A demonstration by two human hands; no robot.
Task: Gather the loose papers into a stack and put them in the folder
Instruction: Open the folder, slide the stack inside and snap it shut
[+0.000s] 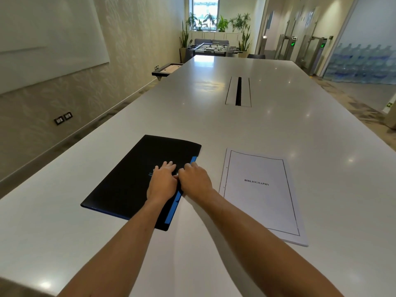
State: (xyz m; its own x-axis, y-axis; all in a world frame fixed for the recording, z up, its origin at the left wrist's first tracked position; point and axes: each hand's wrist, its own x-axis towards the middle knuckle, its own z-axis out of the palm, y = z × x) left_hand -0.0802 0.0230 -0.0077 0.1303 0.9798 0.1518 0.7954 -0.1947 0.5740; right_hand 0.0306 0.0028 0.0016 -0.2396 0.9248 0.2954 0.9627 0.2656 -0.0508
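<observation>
A black folder (pixel 128 179) with a blue strip along its right edge lies closed on the white table (pixel 214 129), left of centre. My left hand (pixel 162 181) rests flat on its cover, fingers spread. My right hand (pixel 195 179) sits at the folder's right edge, fingers curled onto the blue strip. To the right lies a neat stack of white papers (pixel 261 196), the top sheet printed "BIBLIOGRAPHY" inside a black border, with punch holes along its left side. Neither hand touches the papers.
A cable slot (pixel 238 91) is set into the table farther back. A whiteboard hangs on the left wall. A foosball table (pixel 211 49) and plants stand at the far end. Turnstiles are at the right.
</observation>
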